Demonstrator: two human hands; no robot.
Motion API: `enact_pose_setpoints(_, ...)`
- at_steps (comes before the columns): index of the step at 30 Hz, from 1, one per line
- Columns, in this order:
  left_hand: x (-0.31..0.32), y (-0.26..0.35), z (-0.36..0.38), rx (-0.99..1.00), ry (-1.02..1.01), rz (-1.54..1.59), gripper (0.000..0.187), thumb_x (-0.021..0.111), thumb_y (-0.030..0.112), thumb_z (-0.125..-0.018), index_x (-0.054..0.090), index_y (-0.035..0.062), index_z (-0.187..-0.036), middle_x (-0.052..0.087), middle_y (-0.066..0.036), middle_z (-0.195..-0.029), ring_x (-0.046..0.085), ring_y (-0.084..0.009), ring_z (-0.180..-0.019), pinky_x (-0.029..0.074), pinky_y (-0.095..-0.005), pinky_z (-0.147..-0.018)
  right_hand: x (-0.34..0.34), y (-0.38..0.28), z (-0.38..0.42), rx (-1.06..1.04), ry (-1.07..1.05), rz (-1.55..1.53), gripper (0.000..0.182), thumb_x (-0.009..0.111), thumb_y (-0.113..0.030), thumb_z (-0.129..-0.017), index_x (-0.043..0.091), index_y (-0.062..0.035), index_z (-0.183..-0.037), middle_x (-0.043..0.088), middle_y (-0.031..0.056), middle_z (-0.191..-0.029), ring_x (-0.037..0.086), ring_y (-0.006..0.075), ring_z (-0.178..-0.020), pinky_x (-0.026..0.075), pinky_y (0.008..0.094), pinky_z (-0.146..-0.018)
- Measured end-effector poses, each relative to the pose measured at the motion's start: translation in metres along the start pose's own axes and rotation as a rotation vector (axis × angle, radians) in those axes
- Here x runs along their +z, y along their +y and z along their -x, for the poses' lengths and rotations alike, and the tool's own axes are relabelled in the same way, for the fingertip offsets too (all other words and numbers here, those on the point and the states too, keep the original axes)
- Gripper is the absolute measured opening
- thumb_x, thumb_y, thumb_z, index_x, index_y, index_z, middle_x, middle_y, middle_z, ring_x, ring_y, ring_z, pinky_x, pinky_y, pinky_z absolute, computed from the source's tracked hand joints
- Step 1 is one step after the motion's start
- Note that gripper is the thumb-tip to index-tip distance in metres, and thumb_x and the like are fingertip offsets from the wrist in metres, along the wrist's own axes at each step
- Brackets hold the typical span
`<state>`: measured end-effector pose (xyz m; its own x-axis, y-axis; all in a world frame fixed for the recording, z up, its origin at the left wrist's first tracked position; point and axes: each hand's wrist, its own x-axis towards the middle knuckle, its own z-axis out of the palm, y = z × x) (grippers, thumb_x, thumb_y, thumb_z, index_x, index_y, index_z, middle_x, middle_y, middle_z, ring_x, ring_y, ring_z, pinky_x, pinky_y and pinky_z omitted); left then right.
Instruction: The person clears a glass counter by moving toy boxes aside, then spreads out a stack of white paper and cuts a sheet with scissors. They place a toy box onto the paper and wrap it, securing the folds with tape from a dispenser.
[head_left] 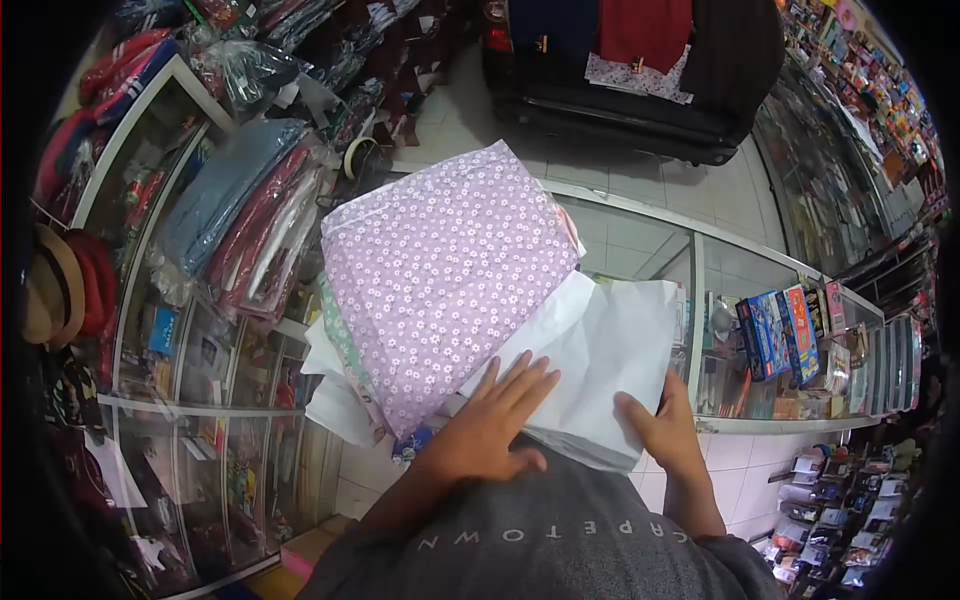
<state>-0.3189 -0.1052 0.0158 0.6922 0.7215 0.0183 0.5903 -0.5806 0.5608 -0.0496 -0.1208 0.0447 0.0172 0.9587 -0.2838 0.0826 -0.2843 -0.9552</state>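
Observation:
A lilac sheet with small white flowers [450,270] lies on top of a pile on the glass counter; green and orange edges stick out beneath it. White paper [610,340] extends from the pile's right side toward my body. My left hand [490,425] rests flat on the paper and the sheet's near corner, fingers stretched out. At the paper's right edge, my right hand [665,430] grips it, thumb on top and fingers behind. More white paper [335,400] pokes out at the pile's left.
Bagged folded clothes [240,220] are stacked on the counter at left, near a tape roll [362,160]. Boxed toys [780,335] stand at the right of the glass counter [640,235]. Beyond it, a dark case [620,115] has garments draped over it. Hats [60,285] hang far left.

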Motion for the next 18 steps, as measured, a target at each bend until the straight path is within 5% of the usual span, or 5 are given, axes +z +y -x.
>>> enact_pose_setpoints(4,-0.001,0.011,0.006,0.048,0.463,0.239,0.054,0.06,0.043,-0.103,0.068,-0.0036,-0.128,0.066,-0.026,-0.128,0.062,-0.0424,-0.128,0.045,-0.055,-0.113,-0.015,0.006,-0.005,0.112,0.023,-0.146,0.071,0.075,-0.001,-0.087,0.039,0.0036,-0.148,0.061,0.0201,-0.134,0.064,0.0272,-0.12,0.05,0.0386,-0.105)
enact_pose_setpoints(7,0.018,0.015,0.022,-0.093,0.815,0.375,0.024,0.059,0.012,-0.096,0.073,0.0008,-0.079,0.069,-0.015,-0.075,0.069,-0.0339,-0.074,0.053,-0.0419,-0.068,-0.022,0.004,-0.006,-0.002,0.065,0.014,0.084,0.08,-0.006,-0.083,0.033,0.003,-0.152,0.049,0.0235,-0.146,0.058,0.0327,-0.128,0.049,0.0453,-0.108)
enact_pose_setpoints(10,0.029,0.029,0.043,-0.68,0.523,0.524,0.033,0.058,0.019,-0.101,0.071,0.0005,-0.078,0.069,-0.019,-0.074,0.07,-0.0341,-0.075,0.052,-0.0426,-0.067,-0.034,-0.015,-0.015,-0.676,0.119,0.891,0.106,0.087,-0.021,-0.072,0.029,-0.0028,-0.159,0.022,0.0327,-0.166,0.028,0.052,-0.153,0.029,0.0609,-0.122)
enact_pose_setpoints(14,0.048,0.033,0.045,-1.004,0.262,0.292,0.048,0.05,0.035,-0.108,0.072,-0.0014,-0.085,0.072,-0.025,-0.083,0.073,-0.0341,-0.081,0.054,-0.0406,-0.073,-0.041,-0.038,-0.029,-0.854,-0.271,0.933,0.065,0.075,-0.016,-0.08,0.058,-0.0042,-0.142,0.036,0.026,-0.165,0.02,0.0554,-0.156,0.022,0.063,-0.124)
enact_pose_setpoints(18,0.104,-0.004,0.048,-0.834,0.777,1.113,0.046,0.05,0.044,-0.11,0.063,0.0024,-0.123,0.071,-0.019,-0.123,0.073,-0.0294,-0.104,0.058,-0.044,-0.091,-0.028,-0.056,-0.039,-0.917,-0.625,0.84,0.054,0.068,-0.012,-0.084,0.061,-0.0029,-0.138,0.046,0.0221,-0.16,0.039,0.0484,-0.149,0.035,0.0608,-0.119)
